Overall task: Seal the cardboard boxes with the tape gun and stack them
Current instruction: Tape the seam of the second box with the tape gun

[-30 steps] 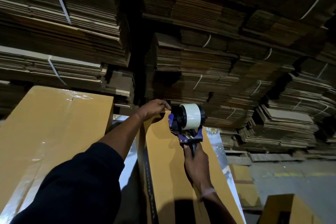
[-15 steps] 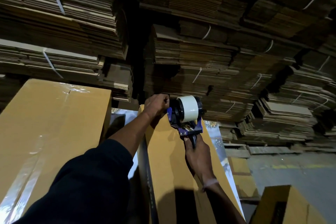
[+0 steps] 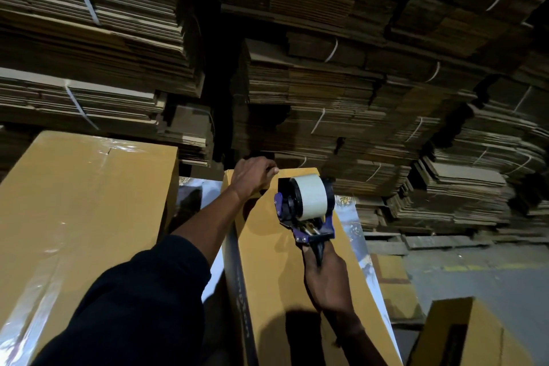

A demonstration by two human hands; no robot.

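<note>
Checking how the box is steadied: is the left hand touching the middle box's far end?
Touching. The head view shows the left hand with fingers curled over the far top edge of the middle box, no gap visible.

Tape gun [image 3: 300, 217]: blue-purple frame, black hub and handle, off-white tape roll [image 3: 309, 197]. Centre box [image 3: 276, 270]: yellow-tan, dark print along its left edge. Left box [image 3: 77, 202]: same yellow-tan, glossy clear tape strips. Sleeve [image 3: 133, 306]: dark navy. Flat cardboard stacks [image 3: 326, 92]: dull brown, white strapping. Floor [image 3: 490, 276]: grey, faint yellow line.
</note>
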